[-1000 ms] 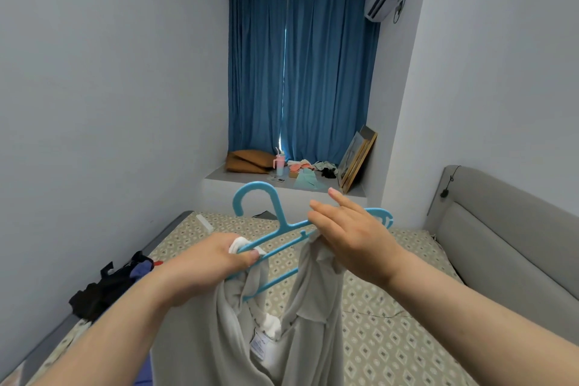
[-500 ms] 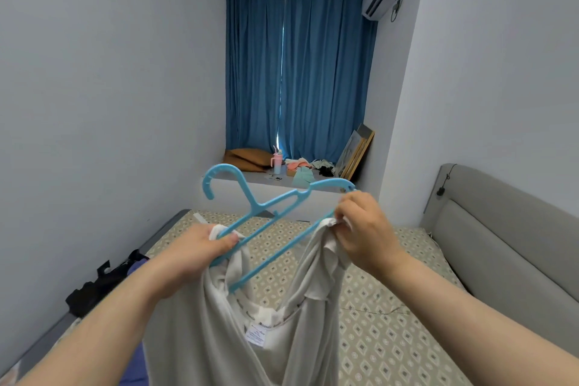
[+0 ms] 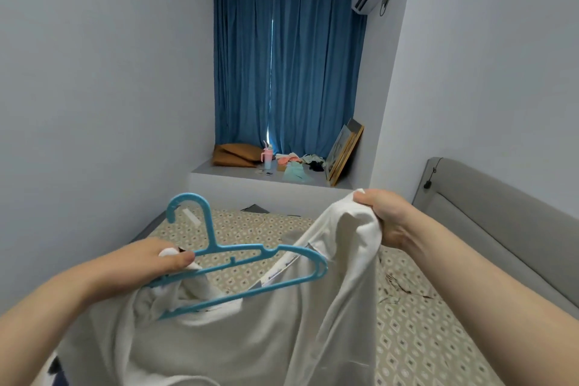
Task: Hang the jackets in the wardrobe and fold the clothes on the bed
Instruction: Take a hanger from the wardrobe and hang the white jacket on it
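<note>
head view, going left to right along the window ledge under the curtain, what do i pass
brown cushion → pink-lidded bottle → pink cloth → black cloth → framed pictures leaning against the wall

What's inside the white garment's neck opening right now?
The blue hanger lies partly in it: its left end, with cloth, is in the left hand's grip; its right end shows bare. The right hand lifts the garment. Folds hide anything deeper.
</note>
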`<act>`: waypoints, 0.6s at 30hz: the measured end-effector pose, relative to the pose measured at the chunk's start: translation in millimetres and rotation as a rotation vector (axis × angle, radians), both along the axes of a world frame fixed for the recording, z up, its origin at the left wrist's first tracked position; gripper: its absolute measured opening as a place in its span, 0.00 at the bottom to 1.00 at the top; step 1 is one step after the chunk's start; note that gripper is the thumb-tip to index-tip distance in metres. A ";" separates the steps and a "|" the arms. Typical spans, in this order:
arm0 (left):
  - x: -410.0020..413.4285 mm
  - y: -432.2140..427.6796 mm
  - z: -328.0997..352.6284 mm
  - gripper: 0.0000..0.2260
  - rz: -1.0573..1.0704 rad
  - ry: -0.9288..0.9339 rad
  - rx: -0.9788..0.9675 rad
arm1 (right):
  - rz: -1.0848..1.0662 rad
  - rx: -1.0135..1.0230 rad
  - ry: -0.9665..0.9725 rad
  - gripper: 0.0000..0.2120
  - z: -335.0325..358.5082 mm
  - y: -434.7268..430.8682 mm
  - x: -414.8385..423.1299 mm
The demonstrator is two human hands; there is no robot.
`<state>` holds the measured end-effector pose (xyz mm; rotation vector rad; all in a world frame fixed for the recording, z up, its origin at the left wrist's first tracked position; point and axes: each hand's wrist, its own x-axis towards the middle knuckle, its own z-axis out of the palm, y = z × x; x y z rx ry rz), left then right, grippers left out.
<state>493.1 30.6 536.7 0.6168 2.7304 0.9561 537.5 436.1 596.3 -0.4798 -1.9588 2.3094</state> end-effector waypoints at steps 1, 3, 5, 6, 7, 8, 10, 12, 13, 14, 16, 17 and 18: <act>0.4 5.8 -1.5 0.35 0.015 0.019 -0.002 | 0.059 0.028 0.022 0.04 4.5 -9.3 2.5; 1.7 18.3 -2.9 0.31 0.043 0.043 0.009 | 0.173 0.112 0.080 0.04 11.3 -31.8 9.1; 2.7 28.9 -2.5 0.30 0.067 0.068 0.055 | 0.295 0.197 0.141 0.03 12.5 -55.1 17.2; 3.7 33.4 -1.1 0.28 0.081 0.084 0.088 | 0.356 0.270 0.170 0.03 10.8 -64.5 21.5; 4.1 36.7 0.2 0.27 0.098 0.110 0.119 | 0.414 0.385 0.199 0.03 7.8 -71.3 25.4; 4.8 38.9 1.5 0.25 0.118 0.148 0.135 | 0.464 0.541 0.228 0.03 4.5 -75.6 28.6; 7.8 41.5 3.9 0.25 0.145 0.228 0.135 | 0.519 0.937 0.290 0.08 -0.1 -77.1 32.6; 12.0 41.9 4.8 0.23 0.139 0.250 0.138 | 0.472 1.344 0.365 0.11 0.5 -74.3 33.4; 14.3 42.3 5.3 0.22 0.126 0.243 0.145 | 0.436 1.436 0.399 0.10 1.6 -73.0 33.5; 16.5 42.9 5.7 0.20 0.108 0.236 0.150 | 0.416 1.438 0.415 0.10 1.3 -71.4 33.0; 19.3 46.0 6.5 0.13 0.085 0.244 0.157 | 0.438 1.340 0.364 0.15 -2.2 -70.0 31.6; 20.0 48.4 7.3 0.12 0.081 0.261 0.156 | 0.471 1.313 0.321 0.15 -6.1 -71.0 30.1; 20.6 51.0 8.5 0.11 0.078 0.280 0.151 | 0.508 1.320 0.296 0.15 -11.5 -72.9 28.0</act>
